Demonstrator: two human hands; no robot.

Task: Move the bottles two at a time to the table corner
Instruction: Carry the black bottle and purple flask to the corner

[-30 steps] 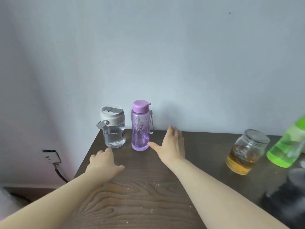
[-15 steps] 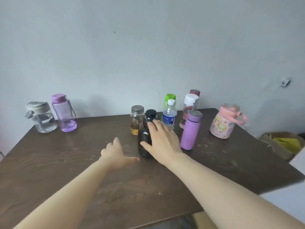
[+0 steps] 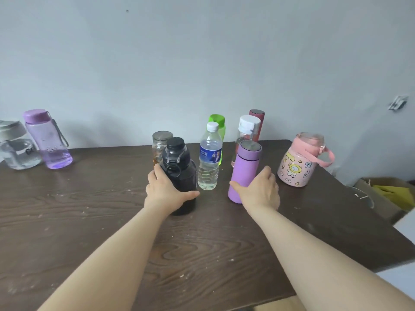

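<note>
My left hand (image 3: 167, 193) wraps around the lower body of a black bottle (image 3: 179, 169) standing on the dark wooden table (image 3: 89, 209). My right hand (image 3: 260, 191) grips the lilac flask (image 3: 246, 167) near its base. Both bottles rest on the table. Between them stands a clear water bottle (image 3: 210, 160) with a blue label. A purple bottle (image 3: 48, 140) and a clear bottle with a grey lid (image 3: 16, 149) stand together at the far left corner.
Behind the held bottles are a glass jar (image 3: 160, 142), a green bottle (image 3: 217, 122), a white-capped bottle (image 3: 248, 131) and a dark red flask (image 3: 257, 117). A pink cartoon jug (image 3: 298, 162) stands at the right. A cardboard box (image 3: 386, 196) lies beyond the table's right edge.
The view swung right from the left corner to the bottle group. My left hand closed on the black bottle, and my right hand shifted from it to the lilac flask.
</note>
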